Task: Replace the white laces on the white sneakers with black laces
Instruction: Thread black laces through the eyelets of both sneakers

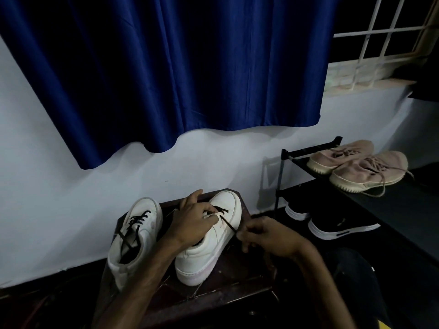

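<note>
Sneaker (213,248) was gripped at eyelets by L hand (194,219), fingers curled. Lace (228,224) was pinched taut by R hand (266,236), just right of sneaker. 2nd sneaker (135,233), black-laced, was parked left of L hand.

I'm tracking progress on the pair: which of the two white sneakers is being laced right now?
The right-hand white sneaker: the left hand holds it and the right hand pinches its black lace. The other sneaker is untouched.

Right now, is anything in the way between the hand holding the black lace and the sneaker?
Nothing visible. The black lace runs clear from the right hand to the sneaker; the left hand grips its upper beside the lace, not across it.
</note>
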A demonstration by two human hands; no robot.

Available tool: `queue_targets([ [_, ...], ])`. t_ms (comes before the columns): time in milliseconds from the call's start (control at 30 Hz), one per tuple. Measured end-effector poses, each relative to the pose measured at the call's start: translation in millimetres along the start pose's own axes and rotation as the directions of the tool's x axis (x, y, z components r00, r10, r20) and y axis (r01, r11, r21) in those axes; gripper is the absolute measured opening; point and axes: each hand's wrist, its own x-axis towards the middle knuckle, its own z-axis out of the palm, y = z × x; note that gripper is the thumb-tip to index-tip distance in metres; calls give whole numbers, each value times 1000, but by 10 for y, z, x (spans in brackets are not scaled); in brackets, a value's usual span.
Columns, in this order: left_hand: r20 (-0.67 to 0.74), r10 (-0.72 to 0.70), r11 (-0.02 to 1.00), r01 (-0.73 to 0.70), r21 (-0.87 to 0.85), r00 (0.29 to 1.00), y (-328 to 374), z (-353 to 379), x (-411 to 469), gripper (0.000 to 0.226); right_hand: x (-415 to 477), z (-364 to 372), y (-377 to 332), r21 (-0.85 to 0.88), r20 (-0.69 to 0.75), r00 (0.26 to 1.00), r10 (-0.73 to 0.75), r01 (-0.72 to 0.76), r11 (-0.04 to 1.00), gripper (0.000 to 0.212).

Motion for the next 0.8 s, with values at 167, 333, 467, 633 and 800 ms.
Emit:
queue_targets([
  [167, -20, 27, 999, -26, 19, 999, 12, 0, -28, 45, -160, -176, -38, -293, 86, 981, 175, -143, 945, 29],
  [333, -17, 39, 998, -39, 47, 999, 16, -3, -38, 43, 273, 205, -218, -372, -379, 918, -115, -37, 928, 33],
  [467, -12, 21, 999, -21, 49, 1000, 22, -13, -30, 35, 306, 295, -101, -323, -371, 913, -171, 45, 945, 23],
  [633, -9, 21, 999, -21, 49, 1000, 52, -12, -37, 27, -104, -130, -60, -312, 84, 983, 164, -130, 941, 20],
  [800, -41, 47, 997, -44, 63, 998, 31, 8, -20, 21, 132, -17, -97, -438, -210, 977, 34, -125, 891, 31],
])
